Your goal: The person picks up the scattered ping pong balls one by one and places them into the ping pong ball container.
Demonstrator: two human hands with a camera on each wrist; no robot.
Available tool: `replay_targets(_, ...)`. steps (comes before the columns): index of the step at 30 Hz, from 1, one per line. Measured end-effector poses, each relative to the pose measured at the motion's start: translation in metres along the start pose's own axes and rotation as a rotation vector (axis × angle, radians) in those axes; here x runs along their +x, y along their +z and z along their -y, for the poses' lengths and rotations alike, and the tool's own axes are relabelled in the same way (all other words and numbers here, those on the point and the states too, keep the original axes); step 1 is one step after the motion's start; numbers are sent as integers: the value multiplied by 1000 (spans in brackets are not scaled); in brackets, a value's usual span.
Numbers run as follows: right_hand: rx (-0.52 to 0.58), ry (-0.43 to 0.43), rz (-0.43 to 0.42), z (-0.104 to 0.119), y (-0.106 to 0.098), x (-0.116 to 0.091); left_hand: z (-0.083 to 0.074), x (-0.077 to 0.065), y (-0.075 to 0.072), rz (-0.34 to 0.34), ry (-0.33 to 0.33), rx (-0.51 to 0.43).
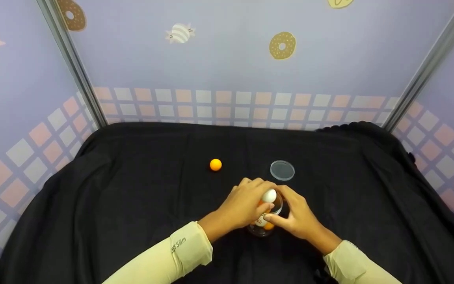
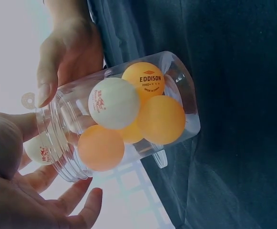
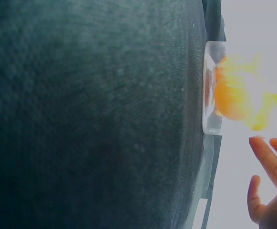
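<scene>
A clear plastic jar (image 1: 263,230) stands on the black cloth (image 1: 132,205) near the front, between both hands. In the left wrist view the jar (image 2: 176,81) holds several orange balls (image 2: 161,119) and a white ball (image 2: 114,103). My left hand (image 1: 259,192) pinches another white ball (image 1: 269,195) at the jar's mouth; the left wrist view shows that ball (image 2: 37,149) between its thumb and fingers. From the right side my right hand (image 1: 280,211) grips the jar, thumb on the rim. The right wrist view shows the jar's base (image 3: 211,90) and the right fingertips (image 3: 267,157).
A loose orange ball (image 1: 215,164) lies on the cloth behind and left of the hands. The jar's clear round lid (image 1: 282,170) lies flat just behind the jar. Patterned walls (image 1: 227,59) close in the table at the back and both sides.
</scene>
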State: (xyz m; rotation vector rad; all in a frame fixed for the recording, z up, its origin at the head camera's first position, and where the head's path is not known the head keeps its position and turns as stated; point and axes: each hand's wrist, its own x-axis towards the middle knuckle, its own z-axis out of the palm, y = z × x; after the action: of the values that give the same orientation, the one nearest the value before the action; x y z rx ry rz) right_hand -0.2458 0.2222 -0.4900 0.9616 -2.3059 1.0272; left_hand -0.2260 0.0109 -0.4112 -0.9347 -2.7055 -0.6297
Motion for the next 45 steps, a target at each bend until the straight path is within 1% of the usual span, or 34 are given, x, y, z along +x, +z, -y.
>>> replay_targets(12, 0, -16, -10, -1, 1, 1, -2, -1, -1, 12, -18, -7)
replay_targets(17, 0, -16, -10, -1, 1, 0, -2, -1, -2, 15, -21, 7)
replay_targets(25, 20, -13, 4, -1, 1, 0, -2, -1, -2, 33, -18, 39)
replay_targets(33, 18, -22, 1, -1, 1, 0, -1, 0, -2, 33, -15, 28)
replay_targets(38, 19, 0, 3, -1, 1, 0, 3, 2, -3, 49, -15, 28)
replay_targets(41, 22, 14, 5, -2, 1, 0, 9, 4, -2, 57, -13, 27)
replay_targets(43, 23, 17, 2, -2, 1, 0, 14, 7, -2, 58, -16, 6)
replay_targets(45, 20, 15, 2, -3, 1, 0, 21, 10, 0, 55, -27, -37)
